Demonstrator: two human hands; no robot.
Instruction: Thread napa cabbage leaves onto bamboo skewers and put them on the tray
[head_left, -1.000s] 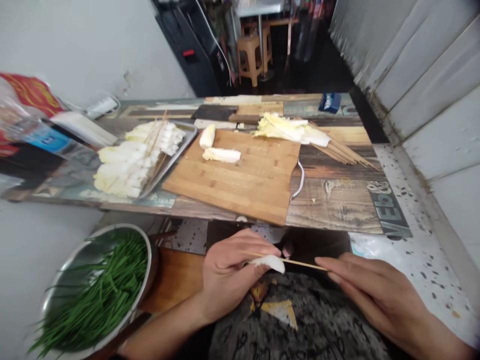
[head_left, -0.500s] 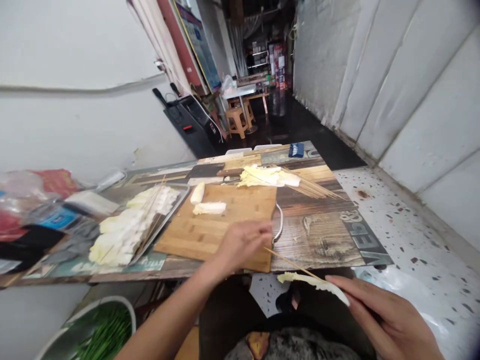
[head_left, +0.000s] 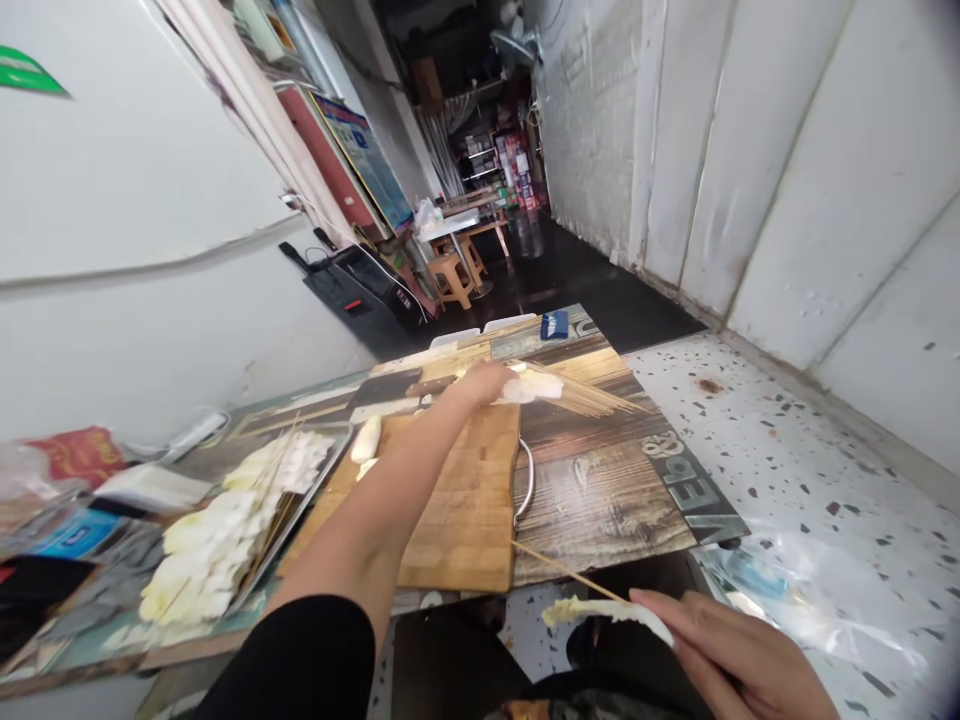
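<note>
My left hand (head_left: 480, 382) reaches far across the wooden cutting board (head_left: 457, 510) and rests on the pile of cut cabbage pieces (head_left: 534, 385) at the table's far side; its fingers curl into the pile. My right hand (head_left: 731, 660) stays low near my lap, pinching a bamboo skewer (head_left: 566, 572) with a pale cabbage piece (head_left: 600, 608) threaded on it. Loose bamboo skewers (head_left: 592, 400) lie beside the cabbage pile.
A metal tray (head_left: 300, 515) at the left holds several finished cabbage skewers (head_left: 217, 530). Two cabbage pieces (head_left: 366, 440) lie on the board's far left. Bags and packets (head_left: 67, 490) crowd the left end. A blue item (head_left: 553, 324) sits at the table's far edge. Speckled floor lies right.
My left hand let go of the skewer and stretched forward over the board to the cabbage pile. My right hand kept the skewer with its cabbage. The camera tilted up.
</note>
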